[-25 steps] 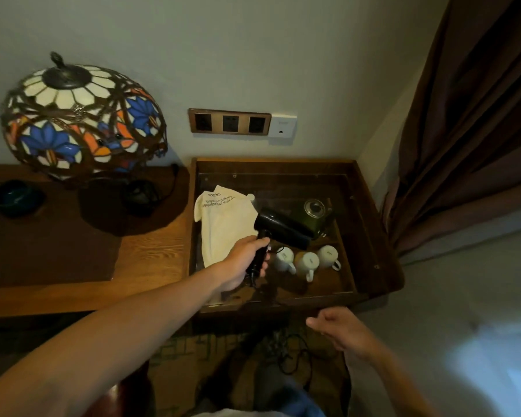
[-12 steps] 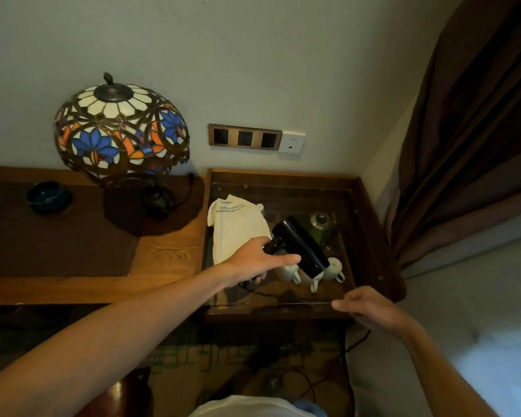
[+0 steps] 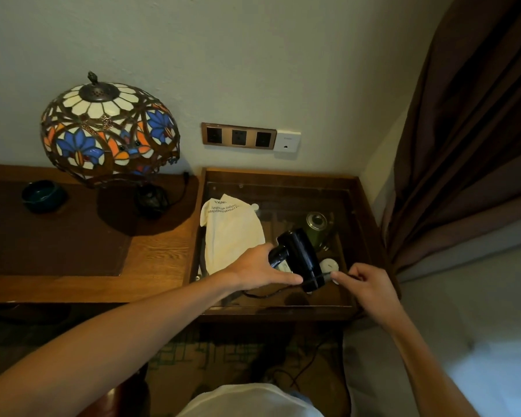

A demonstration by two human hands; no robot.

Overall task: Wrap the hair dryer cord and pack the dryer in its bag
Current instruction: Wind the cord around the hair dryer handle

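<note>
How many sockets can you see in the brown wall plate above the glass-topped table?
3, in one row in the brown wall plate: left socket, middle socket, right socket. All look empty. The white plate beside it is a different fitting.

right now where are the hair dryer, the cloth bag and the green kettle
hair dryer (image 3: 302,256), head view, on the black barrel
cloth bag (image 3: 232,233), head view, on the plain cream middle
green kettle (image 3: 317,227), head view, on its body below the lid

One hair dryer (image 3: 298,257), one bag (image 3: 232,233), one lamp (image 3: 109,130), two hands.
</note>
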